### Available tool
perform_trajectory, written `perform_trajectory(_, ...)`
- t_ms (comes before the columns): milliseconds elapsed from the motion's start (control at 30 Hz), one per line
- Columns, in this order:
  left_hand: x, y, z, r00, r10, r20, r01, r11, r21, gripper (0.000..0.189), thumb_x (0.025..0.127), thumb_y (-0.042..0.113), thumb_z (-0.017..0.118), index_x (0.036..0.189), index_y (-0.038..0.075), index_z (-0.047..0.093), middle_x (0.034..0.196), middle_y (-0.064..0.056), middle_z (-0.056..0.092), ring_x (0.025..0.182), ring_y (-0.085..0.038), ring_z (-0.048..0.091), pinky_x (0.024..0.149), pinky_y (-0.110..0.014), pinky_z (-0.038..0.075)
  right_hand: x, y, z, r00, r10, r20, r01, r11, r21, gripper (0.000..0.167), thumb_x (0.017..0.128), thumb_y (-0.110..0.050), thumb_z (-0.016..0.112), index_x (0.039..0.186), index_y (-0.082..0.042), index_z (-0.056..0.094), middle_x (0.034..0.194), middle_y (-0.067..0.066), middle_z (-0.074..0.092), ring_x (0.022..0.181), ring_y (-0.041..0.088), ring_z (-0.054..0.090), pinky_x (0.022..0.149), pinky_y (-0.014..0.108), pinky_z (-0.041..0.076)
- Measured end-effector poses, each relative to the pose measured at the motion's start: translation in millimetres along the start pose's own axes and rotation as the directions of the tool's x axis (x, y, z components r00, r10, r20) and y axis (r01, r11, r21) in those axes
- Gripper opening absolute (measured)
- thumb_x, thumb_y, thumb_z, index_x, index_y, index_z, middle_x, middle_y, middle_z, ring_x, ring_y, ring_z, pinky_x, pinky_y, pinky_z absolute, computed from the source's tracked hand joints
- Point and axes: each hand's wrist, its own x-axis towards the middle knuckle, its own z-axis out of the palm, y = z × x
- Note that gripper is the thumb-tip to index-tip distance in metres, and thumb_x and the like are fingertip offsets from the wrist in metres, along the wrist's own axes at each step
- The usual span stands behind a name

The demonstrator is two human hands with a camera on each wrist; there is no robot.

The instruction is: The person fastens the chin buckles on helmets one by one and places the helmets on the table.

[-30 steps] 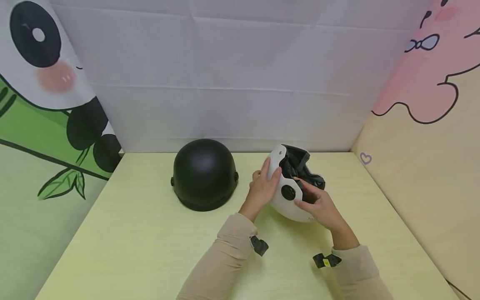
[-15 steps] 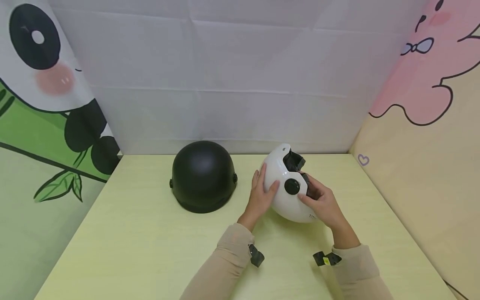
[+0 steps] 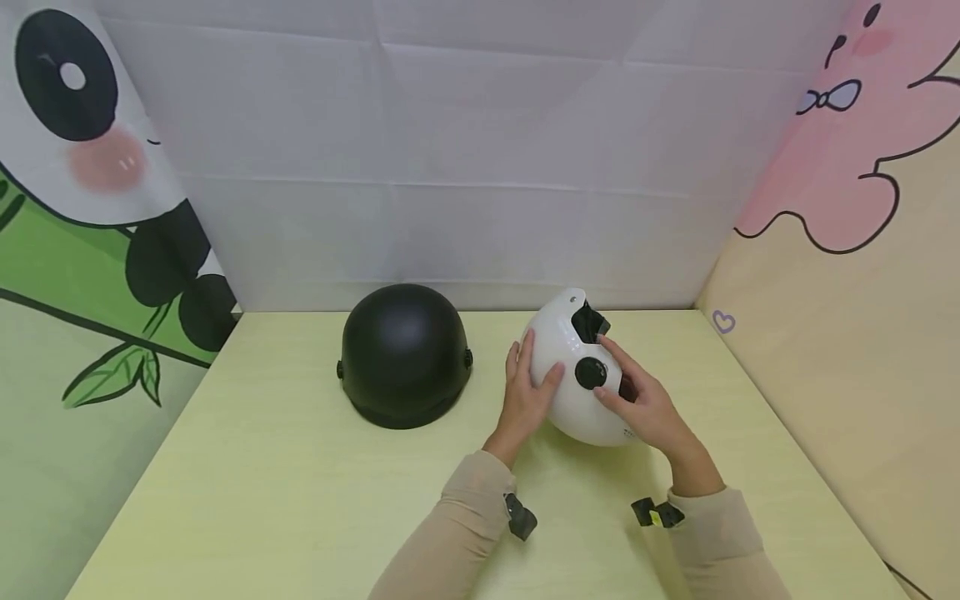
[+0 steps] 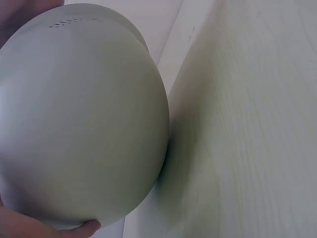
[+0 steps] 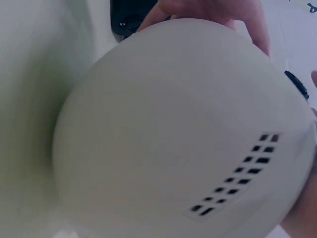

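A white helmet (image 3: 572,417) lies tilted on its side at the right of the table, a round black disc (image 3: 590,372) on its flank. Its padded inside is mostly turned away, with only a bit of black lining (image 3: 587,321) showing. My left hand (image 3: 523,400) holds the shell from the left, fingers along the crown and thumb on the near face. On the other side my right hand (image 3: 647,404) grips the rim, thumb by the disc and fingers reaching over the edge. A row of dark vent slots (image 5: 237,171) marks the shell in the right wrist view.
A matte black helmet (image 3: 405,354) stands dome up to the left of the white one. Behind the pale wooden table (image 3: 300,500) rises a white cloth wall (image 3: 487,167). Cartoon panels flank both sides.
The white helmet has turned in my hands, its opening swinging away to the right, so more smooth shell and less lining shows. Both hands keep their hold. The black helmet stays put.
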Motion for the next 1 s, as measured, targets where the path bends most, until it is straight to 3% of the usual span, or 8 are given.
perform_trajectory(133,-1.3,1.5,0.5,1.000,-0.004,-0.005,0.004,1.000,0.001,0.072,0.095,0.049,0.055,0.156,0.025,0.025,0.158,-0.018,0.013,0.133,-0.047,0.032,0.102,-0.060,0.032,1.7,-5,0,0.999,0.041,0.026,-0.036,0.985,-0.169,0.075,0.090,-0.021,0.071,0.154,-0.021,0.033,0.142,0.027,0.044,0.118,0.043,0.052,0.088,0.061,0.044)
perform_trajectory(233,-2.4,2.2,0.9,1.000,-0.003,-0.008,0.003,1.000,-0.002,0.072,0.095,0.049,0.055,0.156,0.025,0.026,0.158,-0.019,0.012,0.134,-0.048,0.031,0.102,-0.060,0.032,3.8,-4,4,0.999,0.032,-0.003,-0.032,0.976,-0.216,0.071,0.087,-0.019,0.076,0.149,-0.018,0.041,0.140,0.025,0.047,0.116,0.043,0.053,0.086,0.062,0.045)
perform_trajectory(467,-6.4,3.4,0.6,1.000,0.000,0.005,0.000,1.000,0.009,0.071,0.095,0.048,0.055,0.156,0.025,0.026,0.158,-0.019,0.011,0.136,-0.048,0.026,0.101,-0.061,0.032,5.3,3,14,0.988,-0.066,-0.139,0.033,0.974,-0.224,0.042,0.083,-0.001,0.076,0.123,-0.008,0.063,0.127,0.023,0.058,0.107,0.042,0.059,0.082,0.061,0.048)
perform_trajectory(600,-7.3,4.7,-1.4,1.000,-0.005,0.016,0.005,0.999,0.041,0.071,0.095,0.050,0.054,0.156,0.028,0.024,0.160,-0.014,0.009,0.139,-0.045,0.020,0.100,-0.063,0.033,4.7,5,15,0.976,-0.090,-0.201,0.049,0.979,-0.198,0.038,0.081,0.002,0.077,0.117,-0.006,0.065,0.121,0.023,0.061,0.104,0.039,0.059,0.081,0.059,0.048)
perform_trajectory(833,-9.8,7.9,-7.6,0.999,0.036,0.017,-0.038,0.994,0.107,0.072,0.094,0.051,0.055,0.156,0.029,0.026,0.160,-0.010,0.008,0.142,-0.037,0.015,0.099,-0.064,0.033,2.4,-2,12,0.967,0.085,-0.238,-0.101,0.993,-0.055,0.038,0.088,-0.008,0.073,0.124,-0.007,0.062,0.125,0.023,0.058,0.104,0.037,0.057,0.081,0.058,0.048)
perform_trajectory(1000,-10.8,7.2,-12.8,0.998,0.061,0.017,-0.063,0.994,0.087,0.073,0.092,0.051,0.057,0.156,0.030,0.026,0.160,-0.008,0.009,0.142,-0.038,0.016,0.098,-0.064,0.035,2.9,-6,8,0.961,0.133,-0.241,-0.128,0.991,0.038,0.041,0.090,-0.011,0.071,0.129,-0.006,0.059,0.130,0.021,0.054,0.107,0.035,0.056,0.084,0.055,0.048)
